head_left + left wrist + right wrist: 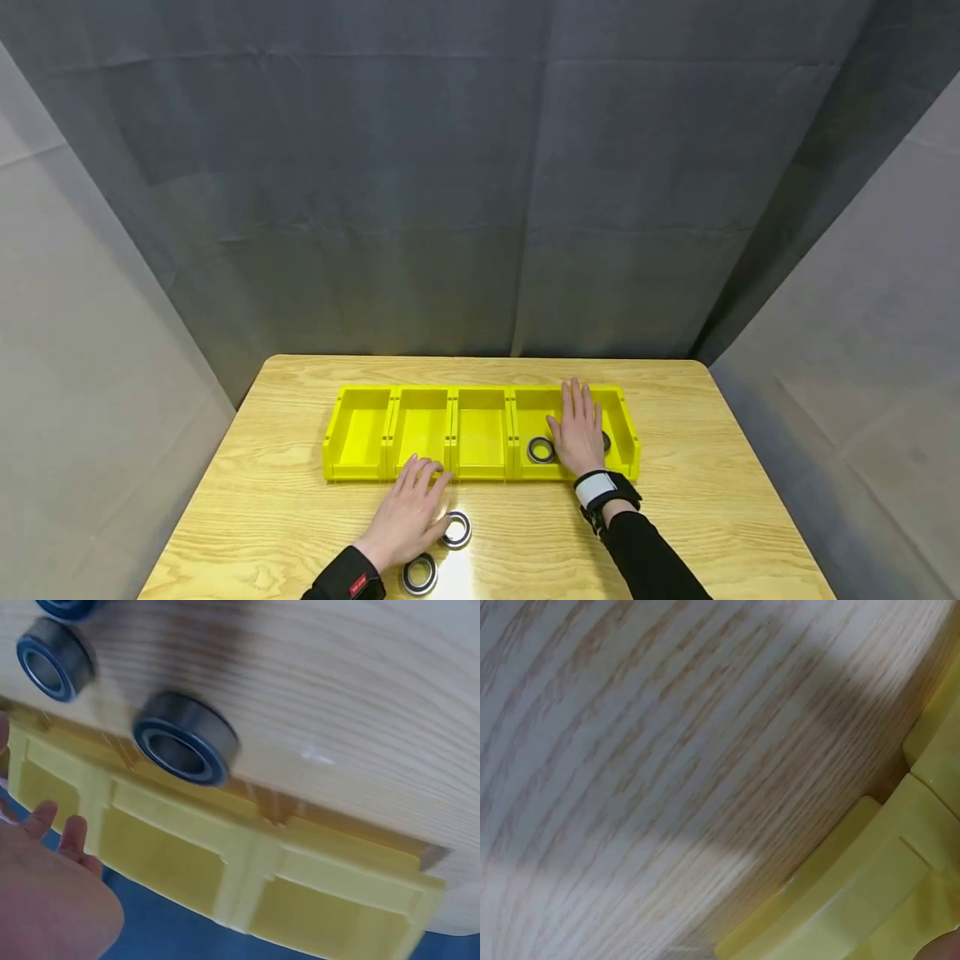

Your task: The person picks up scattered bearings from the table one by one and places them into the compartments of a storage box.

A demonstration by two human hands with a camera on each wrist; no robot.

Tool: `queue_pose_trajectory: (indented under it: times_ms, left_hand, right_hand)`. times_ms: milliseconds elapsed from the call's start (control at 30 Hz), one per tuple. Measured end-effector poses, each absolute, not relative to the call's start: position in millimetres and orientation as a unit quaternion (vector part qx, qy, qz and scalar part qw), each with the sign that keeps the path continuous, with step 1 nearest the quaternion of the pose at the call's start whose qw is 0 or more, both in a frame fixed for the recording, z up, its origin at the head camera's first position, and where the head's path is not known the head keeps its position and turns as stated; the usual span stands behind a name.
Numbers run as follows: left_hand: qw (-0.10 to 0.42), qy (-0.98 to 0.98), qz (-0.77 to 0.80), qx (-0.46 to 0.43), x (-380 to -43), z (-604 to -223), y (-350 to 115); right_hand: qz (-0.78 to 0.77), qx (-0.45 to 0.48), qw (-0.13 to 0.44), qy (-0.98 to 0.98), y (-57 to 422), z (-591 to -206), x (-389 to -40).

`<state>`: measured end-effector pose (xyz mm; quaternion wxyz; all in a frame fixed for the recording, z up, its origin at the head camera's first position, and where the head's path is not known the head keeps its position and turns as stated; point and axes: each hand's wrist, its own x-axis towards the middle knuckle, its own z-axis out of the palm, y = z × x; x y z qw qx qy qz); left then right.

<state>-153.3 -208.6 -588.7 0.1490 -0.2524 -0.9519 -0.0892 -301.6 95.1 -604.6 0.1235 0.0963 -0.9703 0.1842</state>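
The left hand (407, 512), fingers loose, is above the pale wooden bench (255, 525), near round black-and-silver metal rings (418, 591). The right hand (580, 432), fingers straight, is at the yellow plastic bins' (482, 473) right end, beside two more dark rings (532, 450).

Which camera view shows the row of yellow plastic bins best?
The head view, because the row of yellow plastic bins shows end to end. Left wrist view shows a large part; right wrist, only fragments.

Bin row (482, 472) sits far on table (255, 508); right bin (627, 433) holds 2 bearings (531, 451); 3 more bearings (196, 720) lie near.
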Motion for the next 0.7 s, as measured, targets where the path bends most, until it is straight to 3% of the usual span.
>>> queue_pose_trajectory:
  times_ms: [233, 500, 700]
  left_hand:
    - [0.087, -0.958, -0.052, -0.268, -150.6, -586.6, -190.8]
    - [0.063, -0.960, -0.037, -0.271, -150.3, -589.6, -181.0]
    - [0.002, -0.959, -0.081, -0.273, -150.5, -583.9, -178.7]
  right_hand:
    - [0.169, 0.112, 0.146, -0.968, 97.1, -607.0, -300.8]
    - [0.174, 0.114, 0.151, -0.966, 97.3, -606.8, -300.1]
    - [0.179, 0.110, 0.146, -0.967, 96.8, -605.5, -299.6]
